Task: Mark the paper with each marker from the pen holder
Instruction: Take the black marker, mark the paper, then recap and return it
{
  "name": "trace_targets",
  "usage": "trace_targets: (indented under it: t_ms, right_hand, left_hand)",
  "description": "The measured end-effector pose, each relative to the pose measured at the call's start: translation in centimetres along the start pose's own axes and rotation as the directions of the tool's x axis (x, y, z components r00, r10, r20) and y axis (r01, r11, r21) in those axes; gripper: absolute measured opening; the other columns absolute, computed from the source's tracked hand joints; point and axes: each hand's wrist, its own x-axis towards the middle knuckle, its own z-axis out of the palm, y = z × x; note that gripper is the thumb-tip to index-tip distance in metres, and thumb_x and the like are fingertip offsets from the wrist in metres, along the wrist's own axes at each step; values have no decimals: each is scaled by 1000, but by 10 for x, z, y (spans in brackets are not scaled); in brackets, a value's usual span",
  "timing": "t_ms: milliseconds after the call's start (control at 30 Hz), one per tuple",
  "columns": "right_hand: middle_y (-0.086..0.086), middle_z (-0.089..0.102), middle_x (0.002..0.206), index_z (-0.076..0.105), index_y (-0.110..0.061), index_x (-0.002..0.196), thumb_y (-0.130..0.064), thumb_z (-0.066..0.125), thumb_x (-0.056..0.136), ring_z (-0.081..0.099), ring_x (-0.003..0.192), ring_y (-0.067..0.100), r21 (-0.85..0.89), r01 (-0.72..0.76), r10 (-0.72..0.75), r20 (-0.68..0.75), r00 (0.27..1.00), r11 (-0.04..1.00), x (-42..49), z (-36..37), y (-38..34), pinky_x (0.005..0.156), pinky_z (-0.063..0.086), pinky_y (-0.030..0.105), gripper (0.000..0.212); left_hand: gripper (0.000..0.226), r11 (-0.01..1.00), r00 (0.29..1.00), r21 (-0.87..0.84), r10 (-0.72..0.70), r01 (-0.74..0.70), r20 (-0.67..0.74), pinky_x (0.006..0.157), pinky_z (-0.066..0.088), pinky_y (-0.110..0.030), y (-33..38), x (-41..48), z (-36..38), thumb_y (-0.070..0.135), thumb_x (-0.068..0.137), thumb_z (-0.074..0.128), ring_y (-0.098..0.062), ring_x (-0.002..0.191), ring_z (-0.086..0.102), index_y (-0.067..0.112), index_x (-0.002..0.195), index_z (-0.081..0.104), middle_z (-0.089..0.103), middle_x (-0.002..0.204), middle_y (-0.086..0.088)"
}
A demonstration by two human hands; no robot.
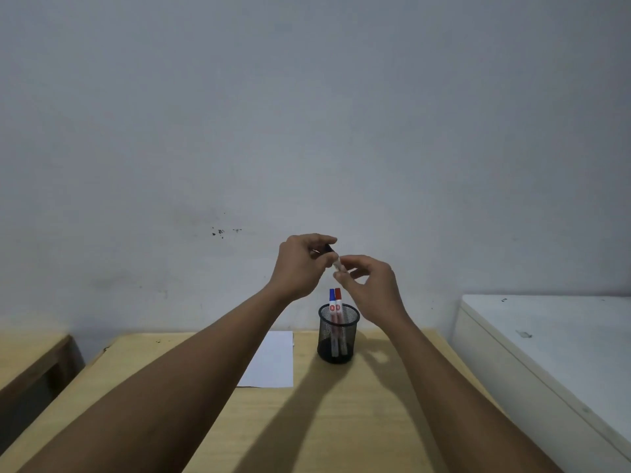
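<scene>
A black mesh pen holder [338, 346] stands on the wooden table [341, 421], with a blue-capped marker [332, 297] and a red-capped marker [338, 295] upright in it. A white sheet of paper [273, 361] lies flat just left of the holder. Both hands are raised above the holder and share one marker [337, 264] with a white body. My left hand [300, 264] grips its dark cap end. My right hand [368, 285] pinches the body. Whether the cap is on or off is hidden by the fingers.
A pale wall rises right behind the table. A white cabinet top [553, 336] sits to the right, and another wooden surface [30, 356] to the left with a gap between.
</scene>
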Motion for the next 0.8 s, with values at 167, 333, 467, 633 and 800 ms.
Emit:
trace_targets:
  t_ms: [167,333,467,633,800]
  right_hand:
    - [-5,72,100,66,-18,125,-16,74,92,66,80,1,-22,-9,9,-24,1000,1000,21,2,19,71,55,27,34]
    - [-5,65,110,33,-46,148,-12,67,95,69,83,17,-127,-20,24,30,999,992,32,14,50,78,58,38,71]
    - [-11,60,107,34,-60,133,-15,65,95,66,94,28,-212,-70,82,47,995,975,40,31,74,84,59,51,67]
    - [-10,58,103,43,-40,142,-16,66,96,60,94,19,-336,-99,147,120,982,937,44,40,95,101,44,44,57]
    - [-5,67,100,46,-34,140,-24,64,98,64,96,20,-368,-107,179,168,969,924,43,49,111,103,37,47,47]
  left_hand:
    - [38,998,1000,67,1,1,-19,80,58,-29,-21,15,19,24,90,70,-10,81,70,18,127,64,75,103,0]
    - [55,880,966,474,-110,-14,233,93,52,-42,-72,9,34,51,81,71,-15,108,60,27,130,60,66,124,4]
    - [91,752,884,648,-219,-117,414,102,37,-49,-97,2,46,74,60,73,-23,127,45,29,135,52,54,138,2]
    - [86,749,854,647,-239,-140,462,98,36,-50,-116,3,55,77,53,74,-24,118,48,33,124,56,59,124,2]
    - [80,775,843,618,-240,-133,482,100,34,-50,-122,4,60,65,62,79,-25,120,48,32,130,53,56,131,0]
